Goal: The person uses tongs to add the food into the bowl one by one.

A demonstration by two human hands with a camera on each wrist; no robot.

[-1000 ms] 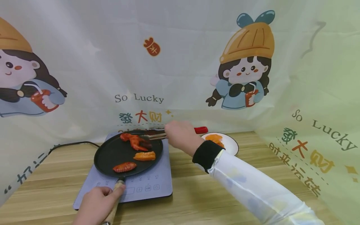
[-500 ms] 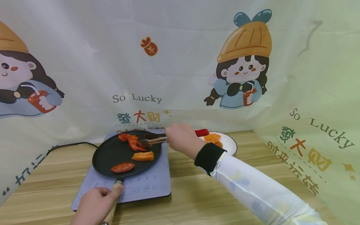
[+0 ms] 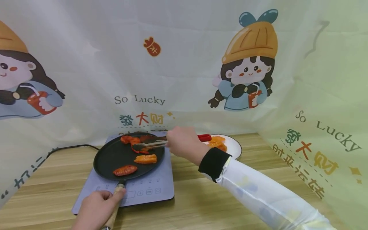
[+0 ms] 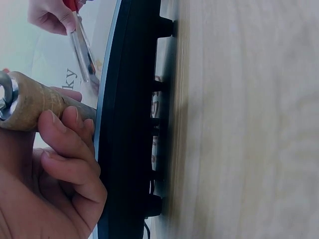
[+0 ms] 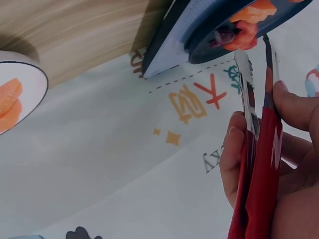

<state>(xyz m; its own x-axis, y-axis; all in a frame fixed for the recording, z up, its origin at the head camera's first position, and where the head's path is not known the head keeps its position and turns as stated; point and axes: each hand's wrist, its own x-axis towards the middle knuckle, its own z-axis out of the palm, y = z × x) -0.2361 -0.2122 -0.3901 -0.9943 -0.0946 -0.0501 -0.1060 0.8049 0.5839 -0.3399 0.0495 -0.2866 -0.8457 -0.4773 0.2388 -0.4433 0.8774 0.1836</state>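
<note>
My left hand (image 3: 96, 207) grips the wooden handle (image 3: 114, 209) of a flat black frying pan (image 3: 112, 158); in the left wrist view its fingers (image 4: 70, 142) curl at that handle. My right hand (image 3: 184, 142) holds red-handled metal tongs (image 5: 264, 149). Their tips reach over a red chicken wing (image 3: 130, 140) at the back of the pan, one tip overlapping its right end in the head view. An orange wing piece (image 3: 145, 159) lies to the right in the pan, and a dark red wing piece (image 3: 125, 170) near the front.
Under the pan is a flat induction cooker (image 3: 162, 187) on a wooden table (image 3: 207, 195), its black cord (image 3: 76, 146) running off left. A white plate (image 3: 236, 150) with orange pieces (image 3: 217, 144) stands right of it, partly behind my right hand. Printed cloth (image 3: 187, 64) hangs behind.
The tongs' tips have moved left and forward over the red chicken wing, covering part of it. My left hand has stayed on the handle; the view has shifted slightly.
</note>
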